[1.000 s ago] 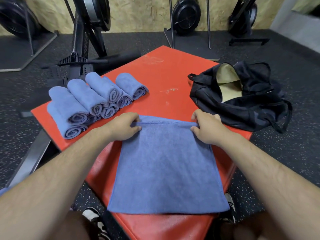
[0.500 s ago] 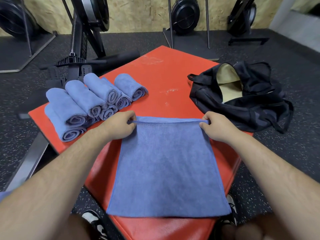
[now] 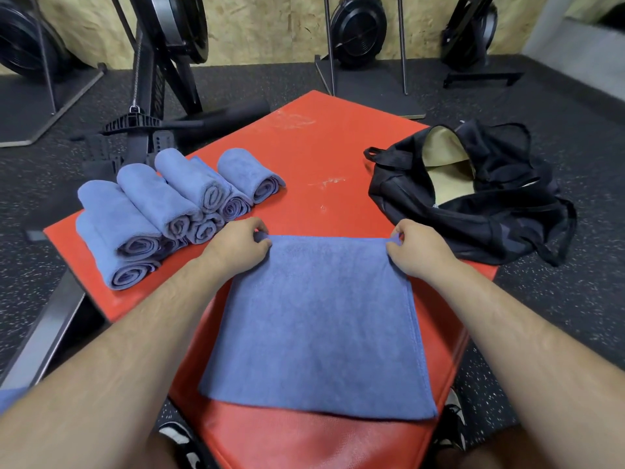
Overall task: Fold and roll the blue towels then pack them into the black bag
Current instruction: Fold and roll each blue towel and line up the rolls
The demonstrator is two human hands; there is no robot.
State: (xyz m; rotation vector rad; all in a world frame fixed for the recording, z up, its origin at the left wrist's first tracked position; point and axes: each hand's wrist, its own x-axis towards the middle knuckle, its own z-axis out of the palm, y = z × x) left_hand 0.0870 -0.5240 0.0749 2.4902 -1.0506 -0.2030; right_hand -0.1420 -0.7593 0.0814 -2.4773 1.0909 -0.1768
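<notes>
The flat blue towel (image 3: 314,319) is being pinched at its two far corners on the red pad (image 3: 324,154) by the left hand (image 3: 236,247) and right hand (image 3: 417,252), likely to start a roll (black bag (image 3: 473,211) being kept open nearby).

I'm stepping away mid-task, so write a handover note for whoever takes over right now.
Hands: left hand pinches the flat blue towel at its far left corner; right hand pinches its far right corner.
The towel lies spread on the red pad.
Done: a pile of rolled towels sits on the pad's left.
The black bag lies open at the right, no towel visible inside.
Left: fold and roll this towel, then pack all into the bag.
</notes>
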